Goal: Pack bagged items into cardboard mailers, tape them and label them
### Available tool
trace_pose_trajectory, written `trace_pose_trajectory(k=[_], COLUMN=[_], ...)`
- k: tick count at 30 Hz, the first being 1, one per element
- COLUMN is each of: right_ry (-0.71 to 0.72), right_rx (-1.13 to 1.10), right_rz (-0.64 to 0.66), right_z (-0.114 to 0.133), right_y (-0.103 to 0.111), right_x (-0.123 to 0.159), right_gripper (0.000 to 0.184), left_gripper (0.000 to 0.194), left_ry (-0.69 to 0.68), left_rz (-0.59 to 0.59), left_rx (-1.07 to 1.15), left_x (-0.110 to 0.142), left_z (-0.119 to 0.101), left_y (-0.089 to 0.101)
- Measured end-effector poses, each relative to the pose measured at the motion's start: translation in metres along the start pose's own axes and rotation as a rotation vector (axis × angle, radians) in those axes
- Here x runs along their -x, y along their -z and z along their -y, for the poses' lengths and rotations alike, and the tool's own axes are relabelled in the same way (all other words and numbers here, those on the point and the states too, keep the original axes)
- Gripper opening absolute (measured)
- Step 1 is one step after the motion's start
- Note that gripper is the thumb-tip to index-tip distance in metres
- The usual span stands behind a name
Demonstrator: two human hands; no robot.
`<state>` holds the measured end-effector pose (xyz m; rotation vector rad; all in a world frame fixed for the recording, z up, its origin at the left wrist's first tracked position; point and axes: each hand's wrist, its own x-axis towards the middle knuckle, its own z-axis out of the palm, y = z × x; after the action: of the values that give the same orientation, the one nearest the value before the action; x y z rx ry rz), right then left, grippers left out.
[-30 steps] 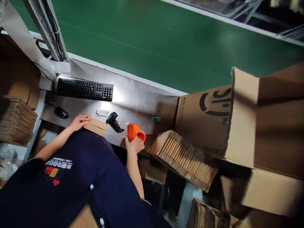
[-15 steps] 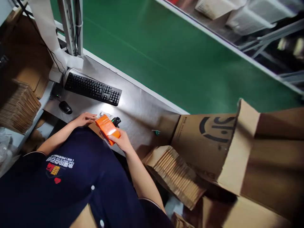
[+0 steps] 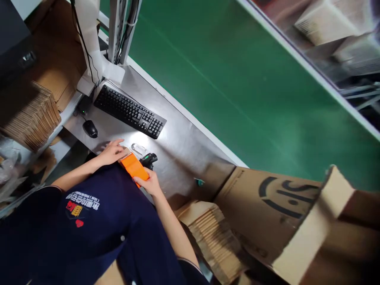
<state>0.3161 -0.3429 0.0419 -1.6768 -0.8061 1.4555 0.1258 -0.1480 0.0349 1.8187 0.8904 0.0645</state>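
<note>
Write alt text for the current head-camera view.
The right hand holds an orange tape dispenser, the left hand at its end, over a metal workbench with a black scanner, keyboard and mouse. Stacked cardboard lies to both sides.

We see a black keyboard (image 3: 130, 111) lying slantwise on the metal table (image 3: 178, 136), a black mouse (image 3: 90, 129) near one end. A small clear packet (image 3: 139, 149) lies just beside a black scanner (image 3: 148, 160). Beyond the table we have a wide green surface (image 3: 213, 79); a large printed carton (image 3: 261, 209) stands at right, folded cardboard (image 3: 215, 237) near it.
</note>
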Motion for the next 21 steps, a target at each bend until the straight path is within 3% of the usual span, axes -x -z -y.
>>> trace_pose_trajectory(k=[4, 7, 10, 16, 21], right_ry=[-0.047, -0.12, -0.192, -0.205, -0.219], right_rx=[-0.054, -0.026, 0.015, -0.07, -0.068], right_rz=[-0.013, -0.022, -0.036, -0.126, -0.122], right_z=[0.019, 0.033, 0.042, 0.04, 0.038], right_y=[-0.003, 0.0, 0.004, -0.005, -0.012], right_x=[-0.001, 0.006, 0.012, 0.008, 0.001], right_gripper=[0.048, 0.05, 0.052, 0.055, 0.054], left_gripper=[0.028, 0.024, 0.025, 0.029, 0.031], left_ry=[-0.05, -0.045, -0.01, -0.042, -0.061], left_rz=[-0.045, -0.147, -0.167, -0.073, 0.065], left_rx=[-0.077, -0.114, -0.084, 0.007, 0.026], left_x=[-0.005, -0.01, -0.019, -0.053, -0.057], left_z=[-0.008, 0.006, 0.027, 0.05, 0.068], left_y=[0.004, 0.011, 0.021, 0.023, 0.002])
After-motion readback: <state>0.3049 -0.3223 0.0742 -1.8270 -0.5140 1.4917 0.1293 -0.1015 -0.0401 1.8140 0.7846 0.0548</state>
